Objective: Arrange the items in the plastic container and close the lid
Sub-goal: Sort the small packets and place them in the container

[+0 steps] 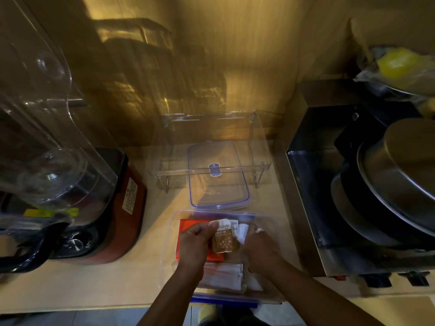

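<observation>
A: Where's the plastic container (263, 222) sitting rn?
B: On the desk (94, 285), near the front edge, lid off. Both hands are hovering over it, holding a brown packet (224, 242) betw them

A: Hands doing what exactly?
B: Left hand (196, 243) is curling its fingers round the packet's left side. Right hand (260, 251) is closing on the right side, w/ some white paper (242, 231) bunching under its fingers

A: Anything lying inside already?
B: An orange pack (186, 225) is lying flat at the far left of the box, and white folded sachets (223, 276) are lying at the near end

A: And the lid?
B: The lid (219, 184) w/ blue trim is lying flat on the desk just behind the container, partly sitting under a clear acrylic stand (211, 147)

A: Around that?
B: A red blender base (122, 217) w/ a clear jug cover (47, 128) is standing to the left; a steel appliance (313, 231) holding stacked pans (395, 191) is sitting to the right
</observation>
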`<act>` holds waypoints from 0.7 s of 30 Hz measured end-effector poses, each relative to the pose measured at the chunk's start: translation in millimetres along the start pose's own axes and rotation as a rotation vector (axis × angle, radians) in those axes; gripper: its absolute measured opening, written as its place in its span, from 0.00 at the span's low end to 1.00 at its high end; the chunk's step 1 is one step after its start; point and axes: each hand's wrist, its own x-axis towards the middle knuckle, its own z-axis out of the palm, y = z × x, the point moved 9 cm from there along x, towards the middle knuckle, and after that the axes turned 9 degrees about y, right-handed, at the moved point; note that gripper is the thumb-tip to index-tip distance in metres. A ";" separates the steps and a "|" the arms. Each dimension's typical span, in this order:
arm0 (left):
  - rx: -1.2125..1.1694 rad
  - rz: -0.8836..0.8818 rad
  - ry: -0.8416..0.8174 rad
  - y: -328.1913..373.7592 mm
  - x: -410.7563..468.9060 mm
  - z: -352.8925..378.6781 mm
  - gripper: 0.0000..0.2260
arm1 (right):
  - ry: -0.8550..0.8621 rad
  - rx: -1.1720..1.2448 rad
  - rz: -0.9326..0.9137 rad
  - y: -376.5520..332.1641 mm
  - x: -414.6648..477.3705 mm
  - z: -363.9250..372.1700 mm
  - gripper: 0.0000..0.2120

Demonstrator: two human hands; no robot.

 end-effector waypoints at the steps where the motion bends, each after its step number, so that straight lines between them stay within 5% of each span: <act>1: 0.008 0.004 -0.007 -0.3 -0.1 -0.5 0.07 | -0.062 0.035 0.048 3.1 -0.2 2.8 0.22; 5: 0.042 0.042 -0.031 -1.6 0.7 -3.3 0.05 | -0.128 0.042 -0.018 2.8 -7.3 1.5 0.12; 9: 0.064 0.046 -0.051 -3.8 0.2 -5.5 0.05 | -0.127 0.071 -0.009 8.6 -16.5 3.8 0.14; 14: 0.088 0.057 -0.067 -5.7 -1.1 -11.9 0.06 | -0.325 0.098 -0.060 -2.7 -23.4 -13.2 0.14; 17: 0.056 0.041 -0.047 -7.8 -0.6 -16.6 0.07 | -0.209 0.199 -0.241 -11.4 -20.7 -46.2 0.05; 21: 0.037 0.024 -0.054 -9.0 -2.9 -15.5 0.06 | -0.176 0.450 -0.217 -10.1 -23.2 -73.5 0.10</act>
